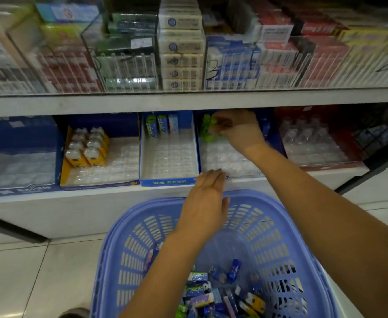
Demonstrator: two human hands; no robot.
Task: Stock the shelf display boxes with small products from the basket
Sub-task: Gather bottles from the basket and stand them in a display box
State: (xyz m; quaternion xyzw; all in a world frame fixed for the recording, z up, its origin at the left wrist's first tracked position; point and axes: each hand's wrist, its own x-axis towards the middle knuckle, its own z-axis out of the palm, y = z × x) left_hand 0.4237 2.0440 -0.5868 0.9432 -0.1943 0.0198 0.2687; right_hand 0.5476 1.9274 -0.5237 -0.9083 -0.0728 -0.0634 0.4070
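Note:
A blue plastic basket [280, 226] sits on the floor below me, with several small packets [213, 294] heaped in its bottom. My right hand [236, 128] reaches deep into a blue display box [229, 161] on the lower shelf and pinches a small green product [207, 128] at the box's back. My left hand [207, 198] hovers with straight fingers over the basket's far rim, fingertips at the shelf's front edge, holding nothing. The neighbouring box [168, 157] has three packets standing at its back.
A yellow box [85, 148] of capped orange items stands to the left, a red box [314, 143] of clear items to the right. The upper shelf [188, 99] overhangs the boxes and carries tightly packed cartons behind clear dividers. Tiled floor surrounds the basket.

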